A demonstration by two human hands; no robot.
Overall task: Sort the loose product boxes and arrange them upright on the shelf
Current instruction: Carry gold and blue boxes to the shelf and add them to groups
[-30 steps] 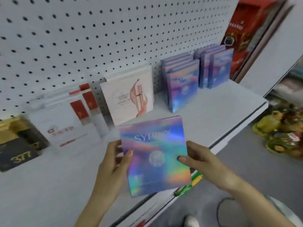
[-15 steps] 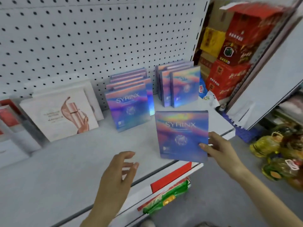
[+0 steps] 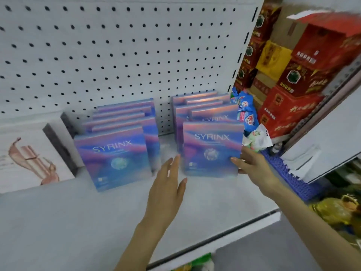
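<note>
Our right hand (image 3: 254, 167) is pinching the box (image 3: 211, 151) upright, fronting the row (image 3: 201, 98). Our left hand (image 3: 166, 188) is hovering open beside the row, seemingly to steady.

Both bare forearms reach in over the front edge of the shelf (image 3: 78, 222). The left hand (image 3: 168, 184) is flat and edge-on, fingers straight, fingertips just beside the front box (image 3: 211, 153). The right hand (image 3: 254, 165) pinches that box's right edge, thumb on its face.
</note>
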